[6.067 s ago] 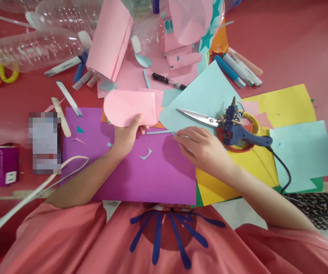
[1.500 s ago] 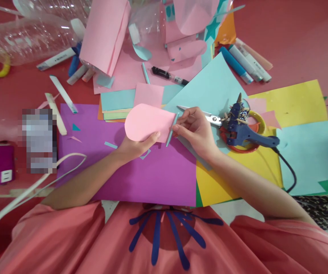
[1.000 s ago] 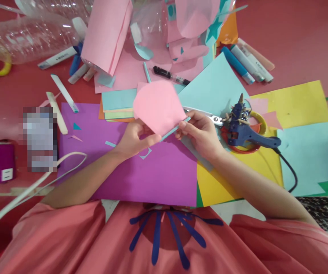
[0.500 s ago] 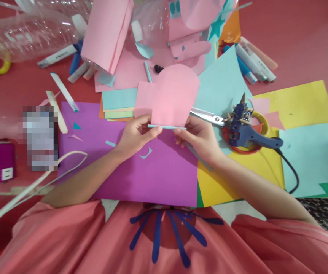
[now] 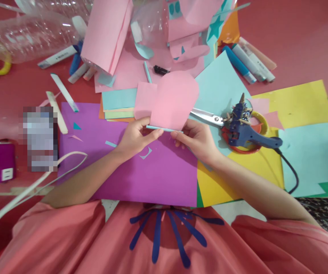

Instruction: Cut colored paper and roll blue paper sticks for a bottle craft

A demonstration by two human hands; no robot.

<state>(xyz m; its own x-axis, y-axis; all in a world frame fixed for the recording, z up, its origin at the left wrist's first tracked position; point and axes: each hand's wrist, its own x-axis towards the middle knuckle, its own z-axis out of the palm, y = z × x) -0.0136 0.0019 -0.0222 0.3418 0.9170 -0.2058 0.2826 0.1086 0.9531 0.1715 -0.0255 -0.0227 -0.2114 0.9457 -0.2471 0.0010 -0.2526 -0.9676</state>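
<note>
Between both hands is a pink paper cutout (image 5: 175, 99) with a rounded top, held up over the purple sheet (image 5: 152, 179). A thin light blue paper strip (image 5: 166, 129) runs along its lower edge. My left hand (image 5: 139, 137) pinches the left end of that edge between thumb and fingers. My right hand (image 5: 195, 139) grips the right part the same way, thumb on the strip. Just right of the cutout, the silver blades of a pair of scissors (image 5: 209, 116) show. Their handles lie partly under a blue glue gun (image 5: 246, 137).
Clear plastic bottles (image 5: 32, 36) and a pink-wrapped roll (image 5: 107, 34) stand at the back. Markers (image 5: 252, 62) lie at the back right. A phone (image 5: 40, 139) is on the left, near a white cable (image 5: 32, 186). Yellow paper (image 5: 298, 102) and light blue paper (image 5: 315, 156) spread rightward.
The pink cutout has moved slightly down and left, its strip tilting a little lower on the right. Both hands keep their hold. More of a black object behind the cutout shows.
</note>
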